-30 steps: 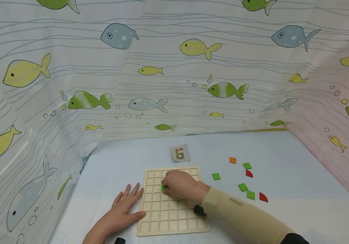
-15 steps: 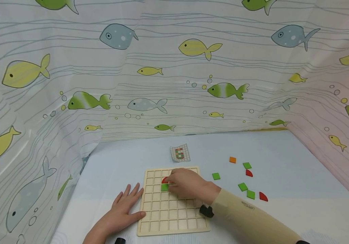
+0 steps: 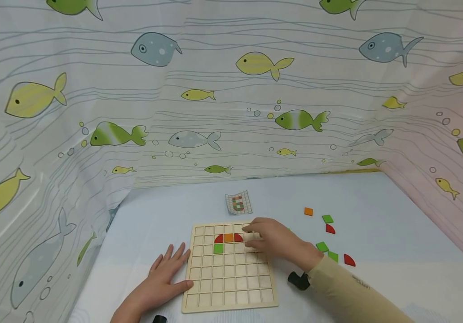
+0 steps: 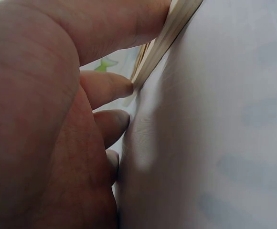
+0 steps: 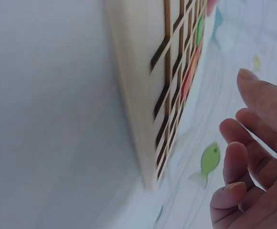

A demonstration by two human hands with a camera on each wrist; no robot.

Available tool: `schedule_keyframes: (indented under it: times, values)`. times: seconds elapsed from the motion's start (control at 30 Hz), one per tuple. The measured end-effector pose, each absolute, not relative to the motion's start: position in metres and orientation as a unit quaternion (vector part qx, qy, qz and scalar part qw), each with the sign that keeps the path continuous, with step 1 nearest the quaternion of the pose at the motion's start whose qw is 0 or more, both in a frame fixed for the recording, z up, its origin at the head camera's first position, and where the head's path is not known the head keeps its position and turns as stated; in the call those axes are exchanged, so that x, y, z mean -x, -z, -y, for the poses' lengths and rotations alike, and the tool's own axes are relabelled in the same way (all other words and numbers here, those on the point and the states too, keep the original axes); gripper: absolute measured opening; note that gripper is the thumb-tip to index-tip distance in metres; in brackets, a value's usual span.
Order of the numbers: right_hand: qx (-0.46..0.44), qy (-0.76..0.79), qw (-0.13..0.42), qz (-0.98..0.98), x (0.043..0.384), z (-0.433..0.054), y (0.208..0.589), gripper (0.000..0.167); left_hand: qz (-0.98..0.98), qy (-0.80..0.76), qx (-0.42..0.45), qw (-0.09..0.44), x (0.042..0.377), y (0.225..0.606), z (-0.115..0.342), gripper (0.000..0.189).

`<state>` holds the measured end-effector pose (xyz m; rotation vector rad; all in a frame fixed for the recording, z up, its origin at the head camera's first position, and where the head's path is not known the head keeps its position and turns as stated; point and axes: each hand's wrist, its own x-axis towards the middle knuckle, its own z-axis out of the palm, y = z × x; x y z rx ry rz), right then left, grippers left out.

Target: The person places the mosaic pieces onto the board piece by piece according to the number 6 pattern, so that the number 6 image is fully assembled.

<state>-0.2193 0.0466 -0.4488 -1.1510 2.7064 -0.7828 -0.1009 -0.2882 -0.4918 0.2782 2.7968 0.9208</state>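
Observation:
A wooden grid board lies on the table with several tiles in its upper cells. A red quarter-round tile, an orange square tile and a second red quarter-round tile form a row, with a green square tile under the left one. My right hand hovers over the board's upper right part, thumb and fingers apart and nothing between them. Spread flat at the board's left edge, my left hand touches that edge with its thumb and index fingertip.
Right of the board lie loose tiles: an orange square, green squares and red quarter-rounds; my right hand and arm partly cover some. Behind the board is a small pattern sheet. A fish-print curtain surrounds the table.
My right hand has let go at the tile row and moved right, uncovering the orange tile and the right red tile. The left hand stays at the board's edge.

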Motion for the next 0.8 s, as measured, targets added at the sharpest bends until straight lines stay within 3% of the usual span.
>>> schedule_keyframes:
  times: [0.6, 0.8]
  values:
    - [0.281, 0.262, 0.001, -0.923, 0.252, -0.13, 0.461, 0.045, -0.942, -0.309, -0.085, 0.103, 0.1, 0.49, 0.287, 0.084]
    - [0.247, 0.251, 0.013, -0.936, 0.258, -0.147, 0.464, 0.046, -0.941, -0.311, -0.087, 0.101, 0.1, 0.49, 0.286, 0.084]
